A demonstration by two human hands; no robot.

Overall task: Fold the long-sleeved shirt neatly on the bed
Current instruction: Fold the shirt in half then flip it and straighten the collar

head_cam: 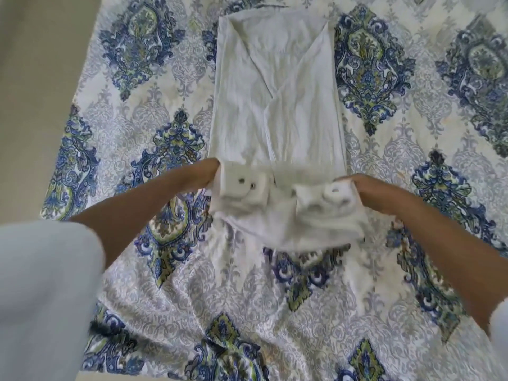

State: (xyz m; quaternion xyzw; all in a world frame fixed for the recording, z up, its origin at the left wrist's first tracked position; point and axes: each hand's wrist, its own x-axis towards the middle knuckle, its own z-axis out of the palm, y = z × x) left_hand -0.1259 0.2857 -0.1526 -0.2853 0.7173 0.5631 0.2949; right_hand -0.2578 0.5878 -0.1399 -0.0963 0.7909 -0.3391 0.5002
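Note:
A white long-sleeved shirt (275, 100) lies lengthwise on the bed as a narrow strip, its sleeves folded inward across the body. The near end with the buttoned cuffs is lifted off the cover and blurred. My left hand (204, 174) grips the near left corner of the shirt. My right hand (371, 188) grips the near right corner. Both hands hold that end a little above the bed, with fabric sagging between them. The fingers are mostly hidden inside the cloth.
The bed cover (137, 133) is white with blue and green damask medallions and is wrinkled near me. A beige floor (35, 78) shows past the bed's left edge. My pale sleeve (46, 284) fills the lower left.

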